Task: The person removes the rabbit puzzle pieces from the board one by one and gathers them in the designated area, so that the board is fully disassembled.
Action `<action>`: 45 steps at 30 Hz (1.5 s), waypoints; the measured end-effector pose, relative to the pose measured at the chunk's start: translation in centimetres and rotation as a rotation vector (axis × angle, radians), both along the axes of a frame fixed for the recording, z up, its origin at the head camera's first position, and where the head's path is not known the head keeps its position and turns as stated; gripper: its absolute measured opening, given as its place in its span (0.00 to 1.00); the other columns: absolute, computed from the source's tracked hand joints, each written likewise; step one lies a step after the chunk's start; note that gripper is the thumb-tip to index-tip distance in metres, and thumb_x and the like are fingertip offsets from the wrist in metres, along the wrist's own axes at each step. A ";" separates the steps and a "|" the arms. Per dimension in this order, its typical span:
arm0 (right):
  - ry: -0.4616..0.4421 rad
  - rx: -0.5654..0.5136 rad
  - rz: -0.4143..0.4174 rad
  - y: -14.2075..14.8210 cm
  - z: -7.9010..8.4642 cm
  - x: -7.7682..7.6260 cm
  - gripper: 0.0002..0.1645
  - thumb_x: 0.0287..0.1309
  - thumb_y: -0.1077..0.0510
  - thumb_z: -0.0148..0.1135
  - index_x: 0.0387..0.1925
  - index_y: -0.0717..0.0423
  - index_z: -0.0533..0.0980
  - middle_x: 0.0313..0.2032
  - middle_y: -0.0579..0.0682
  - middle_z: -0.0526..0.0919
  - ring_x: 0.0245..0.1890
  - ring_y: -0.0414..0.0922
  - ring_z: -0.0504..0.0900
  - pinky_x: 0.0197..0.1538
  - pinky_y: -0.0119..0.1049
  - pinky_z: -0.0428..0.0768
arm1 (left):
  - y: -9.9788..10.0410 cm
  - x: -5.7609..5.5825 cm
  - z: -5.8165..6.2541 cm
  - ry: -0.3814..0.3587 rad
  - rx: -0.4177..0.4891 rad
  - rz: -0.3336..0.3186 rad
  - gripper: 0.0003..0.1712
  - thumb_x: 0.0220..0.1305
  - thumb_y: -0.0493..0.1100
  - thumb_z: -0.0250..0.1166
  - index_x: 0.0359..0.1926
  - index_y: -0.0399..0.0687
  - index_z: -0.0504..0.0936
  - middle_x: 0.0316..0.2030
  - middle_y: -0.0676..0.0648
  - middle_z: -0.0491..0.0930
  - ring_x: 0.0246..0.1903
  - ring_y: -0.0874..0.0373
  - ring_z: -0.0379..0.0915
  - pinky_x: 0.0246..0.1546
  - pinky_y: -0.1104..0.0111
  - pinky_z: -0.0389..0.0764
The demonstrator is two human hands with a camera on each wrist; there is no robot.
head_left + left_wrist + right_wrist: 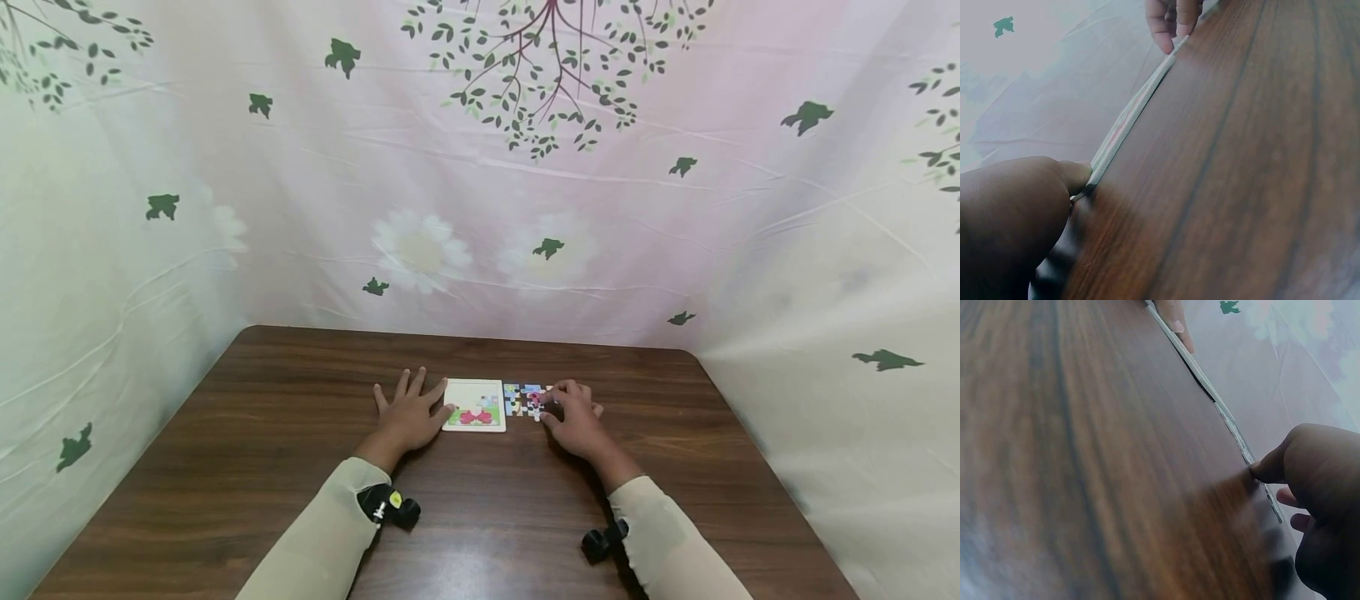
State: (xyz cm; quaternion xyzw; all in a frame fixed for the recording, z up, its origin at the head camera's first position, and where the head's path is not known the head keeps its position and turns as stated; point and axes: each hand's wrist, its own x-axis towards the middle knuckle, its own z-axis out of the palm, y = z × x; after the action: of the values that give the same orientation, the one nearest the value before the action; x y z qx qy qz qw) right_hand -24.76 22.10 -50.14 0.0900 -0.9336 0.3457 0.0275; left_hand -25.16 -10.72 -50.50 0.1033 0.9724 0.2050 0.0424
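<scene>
A jigsaw puzzle tray (474, 393) with a pale border lies flat on the table, part of its picture showing along the bottom and right side. My left hand (408, 419) is at its left edge with fingers spread, thumb and index finger touching the border. Against the tray's right side is a group of loose jigsaw pieces (513, 400) in blue, yellow and pink. Over the right end of these pieces, my right hand (576, 421) has curled fingers and pinches a jigsaw piece, mostly hidden by the fingers. The right wrist view shows the thumb (1269, 467) at the pieces' edge.
The brown wooden table (480, 508) extends around the tray on every side. Behind it and at both sides hangs a pale printed cloth (480, 192) with leaves and flowers. Each wrist carries a small black camera (595, 546).
</scene>
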 end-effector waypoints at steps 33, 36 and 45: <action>0.092 -0.013 0.009 -0.7 0.2 -0.3 0.08 0.75 0.57 0.70 0.50 0.54 0.88 0.62 0.57 0.79 0.71 0.61 0.66 0.69 0.70 0.53 | -0.2 -0.1 -0.4 0.009 0.007 0.002 0.39 0.83 0.70 0.50 0.87 0.67 0.61 0.90 0.41 0.46 0.89 0.35 0.33 0.77 0.20 0.27; 0.100 -0.016 0.028 -1.3 0.2 -0.5 0.08 0.74 0.57 0.70 0.50 0.54 0.88 0.60 0.56 0.80 0.69 0.60 0.68 0.68 0.68 0.54 | -0.2 -0.1 -0.4 0.009 0.009 0.004 0.39 0.83 0.70 0.50 0.87 0.67 0.62 0.90 0.41 0.46 0.89 0.35 0.33 0.77 0.20 0.27; 0.123 -0.029 0.062 -3.9 -0.2 -1.0 0.10 0.71 0.57 0.71 0.50 0.56 0.88 0.59 0.57 0.81 0.68 0.60 0.69 0.67 0.69 0.54 | 0.0 0.0 -0.2 0.014 0.006 -0.002 0.39 0.83 0.70 0.50 0.86 0.67 0.62 0.89 0.41 0.46 0.89 0.35 0.34 0.78 0.20 0.28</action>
State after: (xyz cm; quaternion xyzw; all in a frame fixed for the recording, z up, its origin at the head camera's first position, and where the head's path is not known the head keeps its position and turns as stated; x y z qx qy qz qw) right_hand -25.72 18.17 -50.36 0.1395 -0.9218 0.3538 0.0753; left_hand -25.17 -10.74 -50.66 0.1061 0.9719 0.2069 0.0356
